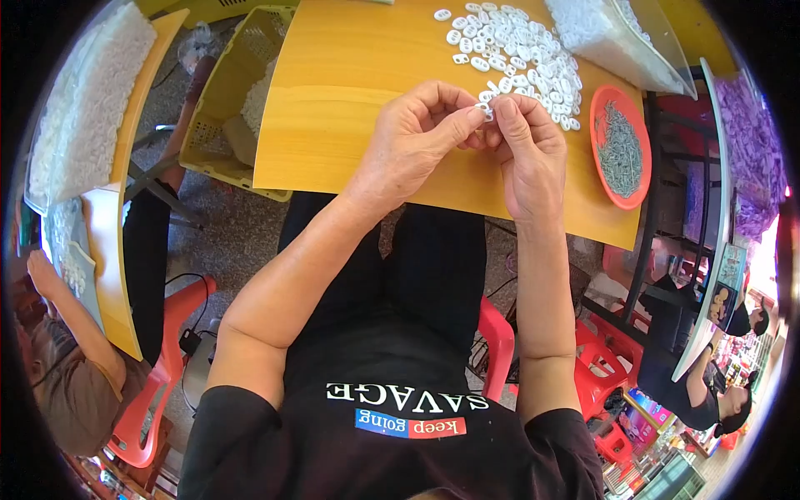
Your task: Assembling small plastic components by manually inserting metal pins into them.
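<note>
Above the near part of the yellow wooden table (333,92), my left hand (417,137) and my right hand (533,146) meet fingertip to fingertip. Both are closed in a pinch on a small white plastic piece (487,110), mostly covered by the thumbs and fingers. Just beyond them spreads a heap of white oval plastic pieces with holes (542,71). To the right of my right hand, an orange-red bowl (629,200) holds many thin grey metal pins (621,154).
A clear container of white pieces (596,37) stands at the table's far right. Left of the table sits a yellow plastic crate (200,171). Co-workers sit at tables on both sides, one with a bare arm (79,321) at left. Red plastic chairs (604,367) stand at right.
</note>
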